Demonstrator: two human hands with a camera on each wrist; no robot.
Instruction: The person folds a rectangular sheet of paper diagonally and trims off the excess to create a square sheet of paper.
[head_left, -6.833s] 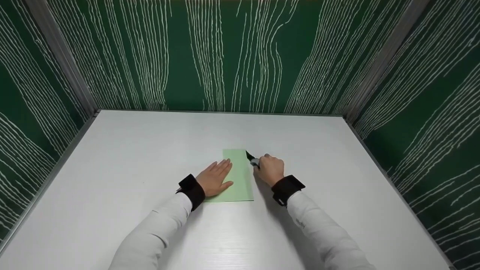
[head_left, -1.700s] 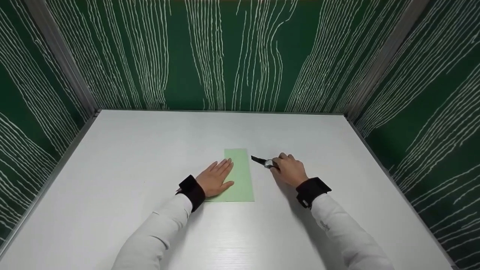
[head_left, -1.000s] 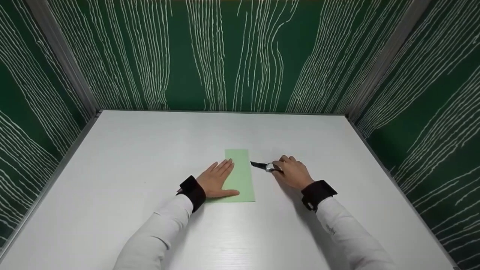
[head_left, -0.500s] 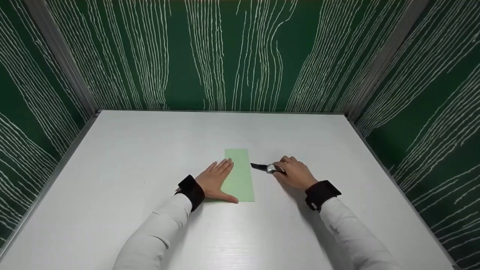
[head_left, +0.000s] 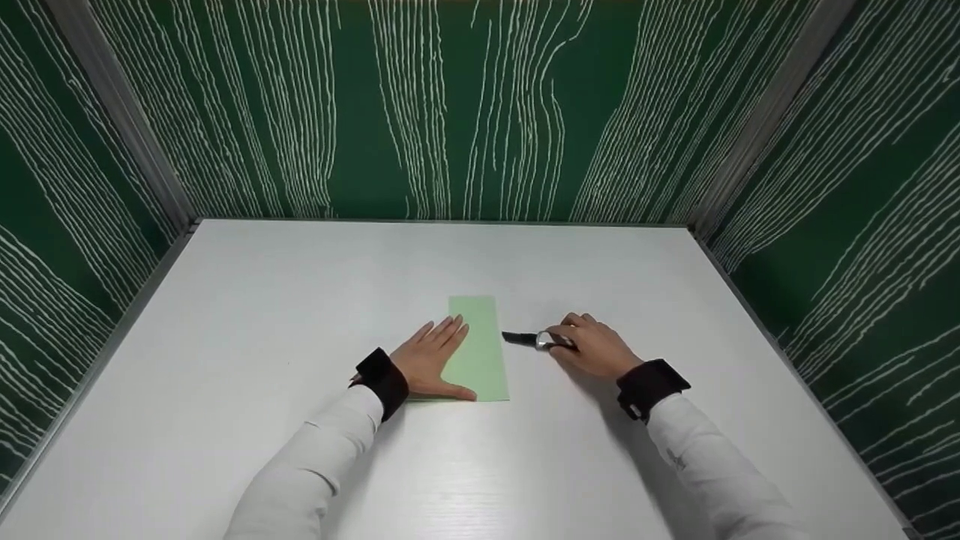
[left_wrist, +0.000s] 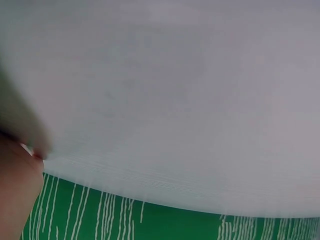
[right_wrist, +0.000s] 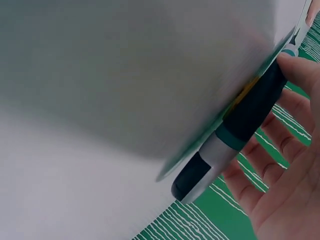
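Observation:
A light green sheet of paper (head_left: pixel 484 352) lies on the white table, its left part hidden under my left hand (head_left: pixel 431 360). That hand rests flat on the paper, fingers straight and thumb spread toward the near edge. My right hand (head_left: pixel 595 347) holds a utility knife (head_left: pixel 521 338) to the right of the sheet. The knife lies almost sideways, its dark blade pointing left with the tip beside the paper's right edge; whether they touch I cannot tell. In the right wrist view, the knife's handle (right_wrist: pixel 255 107) is dark with a grey end, pinched between thumb and fingers.
The white tabletop (head_left: pixel 300 277) surrounds the sheet and reaches back to a green wall (head_left: pixel 375 150) with wavy white lines. Similar panels stand at left and right, joined by grey metal posts (head_left: pixel 112 112).
My right hand with the knife has moved right, away from the paper's far right corner, and slightly nearer me; the blade has turned nearly sideways. My left thumb has spread outward toward the near edge.

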